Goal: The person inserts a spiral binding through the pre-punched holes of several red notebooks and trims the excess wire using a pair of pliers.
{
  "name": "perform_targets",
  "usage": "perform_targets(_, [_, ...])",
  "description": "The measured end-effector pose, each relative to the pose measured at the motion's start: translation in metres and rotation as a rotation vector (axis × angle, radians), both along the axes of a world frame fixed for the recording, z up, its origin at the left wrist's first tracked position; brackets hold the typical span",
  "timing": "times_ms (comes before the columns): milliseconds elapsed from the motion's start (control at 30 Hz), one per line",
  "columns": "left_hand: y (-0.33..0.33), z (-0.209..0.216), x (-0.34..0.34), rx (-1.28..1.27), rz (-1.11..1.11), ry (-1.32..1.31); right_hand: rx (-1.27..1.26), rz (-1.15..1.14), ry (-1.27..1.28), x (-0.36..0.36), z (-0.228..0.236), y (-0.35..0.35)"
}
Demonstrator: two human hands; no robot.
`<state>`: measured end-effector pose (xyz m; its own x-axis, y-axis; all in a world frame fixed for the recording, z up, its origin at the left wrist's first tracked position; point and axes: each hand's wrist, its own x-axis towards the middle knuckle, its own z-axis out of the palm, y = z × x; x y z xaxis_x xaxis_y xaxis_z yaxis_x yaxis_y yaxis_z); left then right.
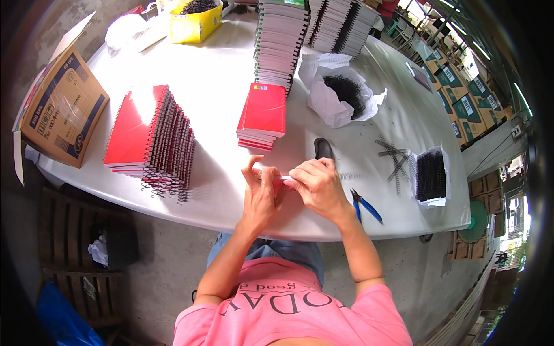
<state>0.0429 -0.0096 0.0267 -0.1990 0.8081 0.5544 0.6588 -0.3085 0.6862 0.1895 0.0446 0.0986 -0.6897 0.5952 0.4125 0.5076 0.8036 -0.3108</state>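
Close to the table's front edge, a thin red notebook (281,185) is held nearly edge-on between my hands. My left hand (259,193) is closed on its left part, with the index finger bent up. The fingertips of my right hand (318,184) pinch its right end. A spiral binding coil (351,176) sticks out to the right from under the right hand; whether it is threaded into the notebook is hidden. Cutting pliers with blue handles (367,206) lie right of that hand. Beyond my hands sits a stack of red notebooks (262,109) without visible coils.
Coil-bound red notebooks (133,130) are piled at left beside a cardboard box (72,109). Tall notebook stacks (280,43) stand behind. A paper bag of black coils (346,95), loose coils (394,158), a coil-filled box (431,176) and a black oval object (323,149) are rightward.
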Motion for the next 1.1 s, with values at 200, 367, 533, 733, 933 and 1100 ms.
perform_targets(200, [0.000,0.002,-0.004,0.008,0.005,0.020,0.038,-0.122,-0.133,-0.006,0.008,-0.012])
perform_targets(367, [-0.001,0.001,0.001,-0.054,-0.005,-0.102,0.045,-0.255,-0.023,-0.020,-0.007,-0.016])
perform_targets(533, [0.000,-0.001,-0.008,-0.035,-0.038,0.024,0.017,-0.321,-0.034,-0.016,-0.012,-0.018])
perform_targets(733, [-0.006,0.005,-0.031,-0.016,-0.092,-0.073,-0.566,-0.231,0.101,0.029,0.031,0.014])
perform_targets(933, [-0.003,0.010,-0.030,0.026,-0.166,-0.117,0.061,0.034,-0.400,0.083,-0.030,0.070])
perform_targets(1100, [0.002,-0.002,-0.028,-0.047,-0.250,-0.295,0.207,0.081,-0.297,0.073,-0.039,0.090])
